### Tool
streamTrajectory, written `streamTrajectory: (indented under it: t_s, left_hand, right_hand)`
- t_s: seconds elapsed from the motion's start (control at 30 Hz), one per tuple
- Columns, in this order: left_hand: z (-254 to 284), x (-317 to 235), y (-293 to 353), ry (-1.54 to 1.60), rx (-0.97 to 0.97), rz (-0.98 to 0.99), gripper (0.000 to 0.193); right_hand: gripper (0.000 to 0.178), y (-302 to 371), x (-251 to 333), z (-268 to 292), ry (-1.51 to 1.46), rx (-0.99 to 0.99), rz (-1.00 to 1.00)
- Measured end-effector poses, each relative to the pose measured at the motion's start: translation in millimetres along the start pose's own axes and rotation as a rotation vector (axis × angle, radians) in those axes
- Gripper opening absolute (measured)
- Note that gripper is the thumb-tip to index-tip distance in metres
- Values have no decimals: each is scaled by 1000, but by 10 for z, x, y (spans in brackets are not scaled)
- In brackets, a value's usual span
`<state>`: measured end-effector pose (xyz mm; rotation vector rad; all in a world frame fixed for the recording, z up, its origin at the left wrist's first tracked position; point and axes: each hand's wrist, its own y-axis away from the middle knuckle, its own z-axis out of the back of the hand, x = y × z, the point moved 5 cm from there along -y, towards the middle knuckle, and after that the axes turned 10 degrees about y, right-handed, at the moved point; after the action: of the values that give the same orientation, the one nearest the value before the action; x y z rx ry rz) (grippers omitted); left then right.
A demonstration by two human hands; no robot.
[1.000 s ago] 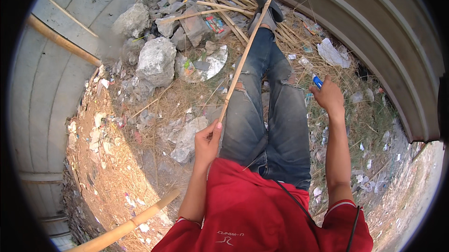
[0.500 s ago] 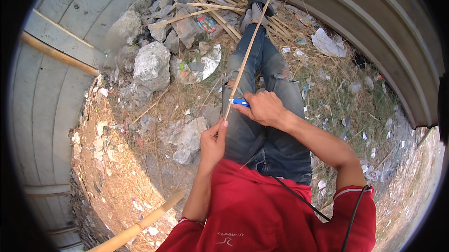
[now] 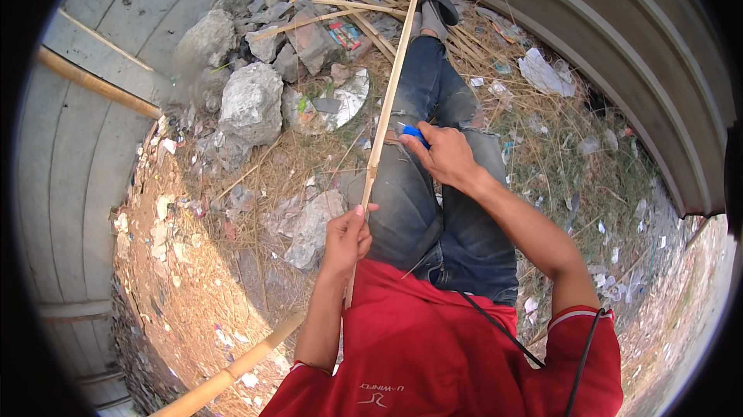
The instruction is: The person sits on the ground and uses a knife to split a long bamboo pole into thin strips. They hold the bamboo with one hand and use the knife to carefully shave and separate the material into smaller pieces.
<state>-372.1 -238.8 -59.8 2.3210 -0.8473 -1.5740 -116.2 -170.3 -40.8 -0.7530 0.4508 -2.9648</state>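
My left hand [image 3: 348, 237] is closed around a long, thin bamboo strip [image 3: 392, 84] near its lower end. The strip slants up and away over my legs, past my feet to the top of the view, and its near tip passes beside my left forearm. In my right hand [image 3: 449, 155] is a blue utility knife [image 3: 414, 135], its short blade pointing left toward the strip. A small gap separates the blade from the bamboo. My jeans-clad legs [image 3: 402, 200] are stretched out beneath both hands.
Bamboo strips [image 3: 364, 11] lie piled beyond the rocks [image 3: 251, 105] on my left. A thick bamboo pole [image 3: 232, 370] slants in at lower left. Metal sheeting curves along the right [image 3: 627, 53], with grey panels [image 3: 70, 208] on the left. Litter and dry grass cover the ground.
The knife has come off the strip and moved up and right with my right hand. My left hand has shifted down a little, and the strip's lower end now reaches nearer my body.
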Motion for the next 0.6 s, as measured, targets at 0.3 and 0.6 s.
streamTrajectory:
  t_s: [0.3,0.6]
  left_hand:
    - [-140,47,12,-387,95,-284,35]
    - [-531,-154,509,-963,11,-1332,47]
  right_hand:
    - [38,-44,-29,300,-1112,23,-331]
    - [39,-144,30,349,-1314,-240,-555]
